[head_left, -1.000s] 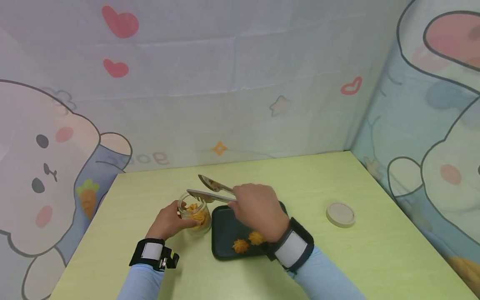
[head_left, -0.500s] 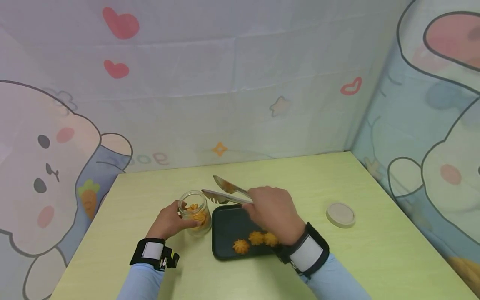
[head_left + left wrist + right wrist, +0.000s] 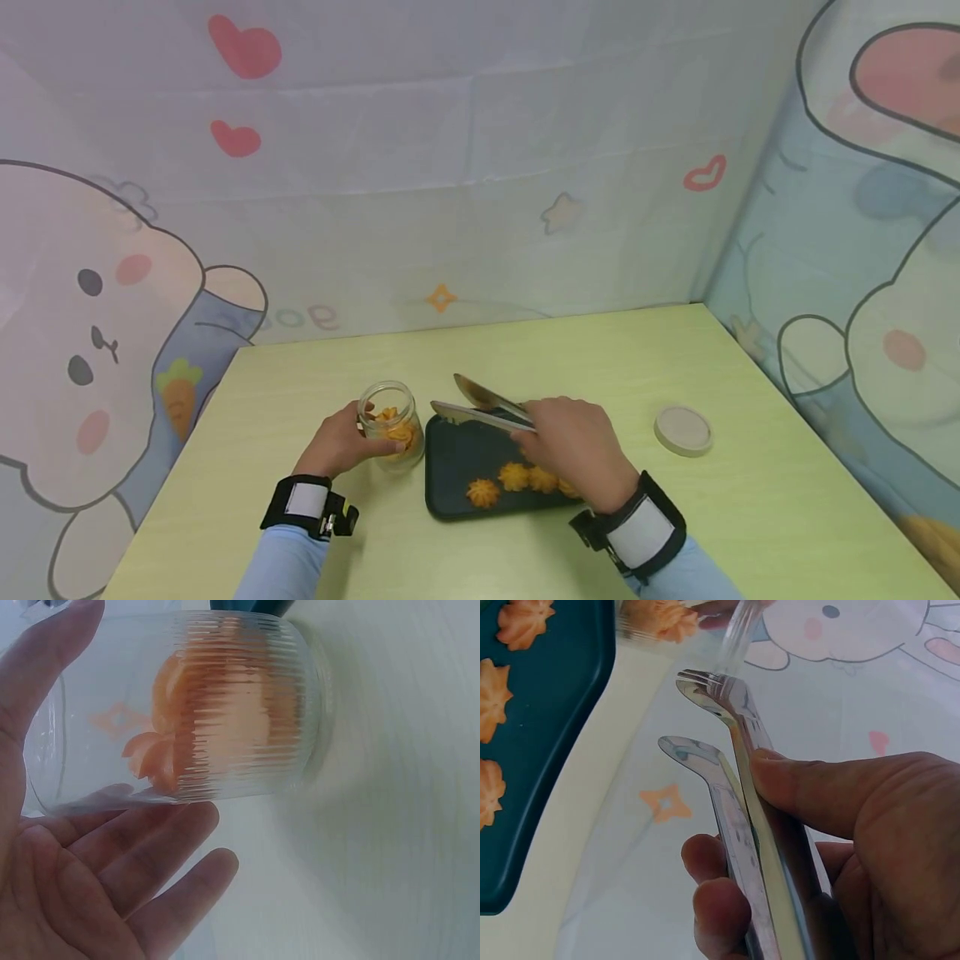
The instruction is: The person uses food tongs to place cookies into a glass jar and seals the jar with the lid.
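Note:
In the head view my left hand [image 3: 341,443] holds an upright glass jar [image 3: 410,407] by its side. Piped, star-shaped cookies [image 3: 399,432] fill the lower part of it. The left wrist view shows thumb and fingers on opposite sides of the ribbed glass, some fingers free of it. Metal tongs [image 3: 491,398] are in my right hand [image 3: 577,446], above the far part of a dark green tray [image 3: 457,462]. Their tips stand apart with nothing between them, one fork-like, as the right wrist view shows. Several cookies [image 3: 513,477] lie in a row along the tray's near side, partly hidden by my right hand.
A round pale lid [image 3: 683,430] lies on the table [image 3: 780,500] to the right of the tray. The jar stands close to the tray's left edge. A printed cloth backdrop [image 3: 375,208] rises behind the table and at its sides.
My right hand and the tongs have moved from over the jar to the right and nearer me, uncovering more cookies on the tray. The left hand and jar have stayed put.

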Available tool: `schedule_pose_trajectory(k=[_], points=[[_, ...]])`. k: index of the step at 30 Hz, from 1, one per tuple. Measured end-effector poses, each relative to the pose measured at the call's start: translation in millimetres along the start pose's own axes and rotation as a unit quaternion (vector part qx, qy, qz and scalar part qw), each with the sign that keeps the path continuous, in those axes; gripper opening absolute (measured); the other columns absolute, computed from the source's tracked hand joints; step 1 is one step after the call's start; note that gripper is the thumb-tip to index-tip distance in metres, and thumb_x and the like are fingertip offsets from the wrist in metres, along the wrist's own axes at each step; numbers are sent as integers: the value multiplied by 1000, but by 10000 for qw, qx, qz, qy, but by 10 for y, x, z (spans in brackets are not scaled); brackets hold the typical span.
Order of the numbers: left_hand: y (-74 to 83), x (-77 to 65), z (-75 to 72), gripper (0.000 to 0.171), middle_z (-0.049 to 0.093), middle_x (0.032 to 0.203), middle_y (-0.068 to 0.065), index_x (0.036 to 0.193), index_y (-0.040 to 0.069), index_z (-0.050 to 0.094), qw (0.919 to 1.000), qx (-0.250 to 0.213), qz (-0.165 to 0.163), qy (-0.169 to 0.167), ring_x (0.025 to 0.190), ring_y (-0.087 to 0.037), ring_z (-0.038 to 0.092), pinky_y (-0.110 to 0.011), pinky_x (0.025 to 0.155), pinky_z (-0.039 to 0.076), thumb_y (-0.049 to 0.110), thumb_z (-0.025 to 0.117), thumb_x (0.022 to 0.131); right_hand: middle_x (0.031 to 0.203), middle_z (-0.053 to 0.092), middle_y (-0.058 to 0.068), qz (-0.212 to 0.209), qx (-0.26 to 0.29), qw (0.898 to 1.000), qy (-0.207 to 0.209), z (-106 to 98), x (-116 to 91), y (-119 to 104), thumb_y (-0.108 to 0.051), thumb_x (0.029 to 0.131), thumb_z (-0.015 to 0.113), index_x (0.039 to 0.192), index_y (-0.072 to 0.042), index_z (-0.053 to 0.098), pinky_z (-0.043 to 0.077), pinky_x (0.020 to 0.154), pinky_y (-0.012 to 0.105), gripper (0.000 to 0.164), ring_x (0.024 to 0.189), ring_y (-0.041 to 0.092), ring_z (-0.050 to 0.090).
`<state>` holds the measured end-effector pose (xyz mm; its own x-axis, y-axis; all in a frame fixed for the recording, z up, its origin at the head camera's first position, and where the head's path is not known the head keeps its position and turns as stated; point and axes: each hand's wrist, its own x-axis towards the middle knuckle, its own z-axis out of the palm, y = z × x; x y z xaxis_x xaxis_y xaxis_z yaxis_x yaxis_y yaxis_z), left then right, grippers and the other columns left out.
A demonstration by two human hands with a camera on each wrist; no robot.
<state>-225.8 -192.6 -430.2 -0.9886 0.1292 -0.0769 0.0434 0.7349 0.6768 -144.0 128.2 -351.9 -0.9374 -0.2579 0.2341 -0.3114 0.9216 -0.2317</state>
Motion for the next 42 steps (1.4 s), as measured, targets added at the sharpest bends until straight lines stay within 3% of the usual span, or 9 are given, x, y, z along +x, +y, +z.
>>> schedule_pose_trajectory(k=[9,14,20,26,42], points=[[-4,4,1,90,65,114,-17,135,-4,50,10000,12,59,22,101,-32,61,-43,78,51,47,87,71,65,56,-6,92,-13,9994,-325,65,-208,83,-32,87,76,85,-15,67,42,48,34,19,55,12,52],[-13,8,-3,92,64,117,-17,136,-4,48,10000,1,70,15,104,-33,62,-46,81,51,47,87,71,73,64,-2,59,-146,9991,-388,102,-277,126,-32,85,78,95,-13,72,46,51,37,22,61,17,58],[-32,23,1,89,64,116,-17,135,-4,50,9999,35,121,23,101,-31,62,-43,78,52,48,87,72,71,63,-3,165,-112,9979,-620,137,-338,149,-35,82,80,91,-13,72,46,52,39,25,61,18,58],[-34,33,-2,87,65,114,-17,133,-3,52,9999,94,117,31,98,-30,62,-42,76,51,48,87,71,63,52,-6,250,80,9968,-756,169,-415,156,-33,80,82,79,-17,65,39,48,35,23,54,13,47],[5,-5,-12,89,65,116,-18,135,-4,51,10000,41,58,32,99,-30,62,-43,78,51,47,87,71,64,53,-8,137,64,9961,-868,242,-499,192,-30,78,83,84,-18,71,39,49,37,19,57,12,48]])
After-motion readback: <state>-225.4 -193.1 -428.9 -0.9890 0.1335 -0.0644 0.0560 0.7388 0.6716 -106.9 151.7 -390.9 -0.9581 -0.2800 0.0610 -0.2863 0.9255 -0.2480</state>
